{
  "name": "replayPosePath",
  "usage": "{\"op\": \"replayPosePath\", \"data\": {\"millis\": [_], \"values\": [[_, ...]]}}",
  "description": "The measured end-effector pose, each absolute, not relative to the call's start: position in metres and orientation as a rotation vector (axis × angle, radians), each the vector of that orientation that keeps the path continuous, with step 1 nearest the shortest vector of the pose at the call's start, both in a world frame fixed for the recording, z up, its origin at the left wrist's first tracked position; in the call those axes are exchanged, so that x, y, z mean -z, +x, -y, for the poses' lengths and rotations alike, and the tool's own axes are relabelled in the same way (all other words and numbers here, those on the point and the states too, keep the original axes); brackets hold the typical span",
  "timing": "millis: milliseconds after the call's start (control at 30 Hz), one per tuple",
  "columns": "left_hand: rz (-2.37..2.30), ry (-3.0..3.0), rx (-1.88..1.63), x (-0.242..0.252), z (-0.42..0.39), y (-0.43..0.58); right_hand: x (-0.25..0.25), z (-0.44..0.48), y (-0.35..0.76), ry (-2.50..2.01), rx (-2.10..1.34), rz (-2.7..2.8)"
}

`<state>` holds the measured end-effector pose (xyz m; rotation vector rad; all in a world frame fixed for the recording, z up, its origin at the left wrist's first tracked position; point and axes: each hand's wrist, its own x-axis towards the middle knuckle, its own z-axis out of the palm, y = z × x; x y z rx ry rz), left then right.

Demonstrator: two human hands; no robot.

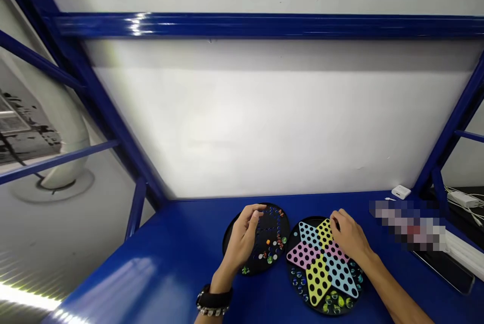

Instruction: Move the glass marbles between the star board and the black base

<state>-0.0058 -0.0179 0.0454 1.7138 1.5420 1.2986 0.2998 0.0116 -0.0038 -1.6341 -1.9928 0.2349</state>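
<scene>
A round black Chinese checkers board [316, 277] lies on the blue table, its star coloured yellow, pink and light blue with black holes. My right hand [348, 234] is over its upper right part, fingers curled down; whatever they may hold is hidden. Dark blue marbles [300, 282], yellow-green marbles [336, 301] and teal marbles [355, 272] sit around the star, inside the rim. To the left, a round black tray [260, 266] carries several small coloured pieces. Above its left side hovers my left hand [243, 234], fingers loosely bent, thumb apart, nothing visible in it.
The blue table [181, 253] backs onto a white panel [264, 122] in a blue metal frame [242, 25]. On the right lie a black phone [446, 268], a pixelated item [412, 228] and a small white case [401, 192]. White cables [467, 198] are beyond the right post.
</scene>
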Motion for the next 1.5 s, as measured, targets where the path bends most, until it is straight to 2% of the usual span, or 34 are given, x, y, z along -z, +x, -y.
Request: {"op": "replayPosePath", "data": {"millis": [100, 333, 467, 700, 1267, 1500], "values": [[-1.590, 1.720, -1.222, -0.043, 0.019, -0.011, 0.004, -0.016, 0.309, -1.600, -0.329, 1.874], [-1.545, 2.115, -0.455, -0.038, 0.025, 0.007, 0.003, -0.024, 0.323, -1.624, -0.395, 1.707], [-1.529, 2.172, -0.296, -0.040, 0.016, 0.018, 0.001, -0.023, 0.320, -1.604, -0.391, 1.723], [-1.466, 2.005, -0.308, -0.037, 0.006, 0.007, -0.004, -0.021, 0.315, -1.534, -0.395, 1.702], [-1.462, 2.269, -0.381, -0.056, 0.007, 0.001, -0.019, -0.008, 0.287, -1.372, -0.591, 1.628], [-1.379, 2.310, -0.229, -0.054, 0.011, 0.016, -0.020, -0.001, 0.276, -1.311, -0.663, 1.663]]}}
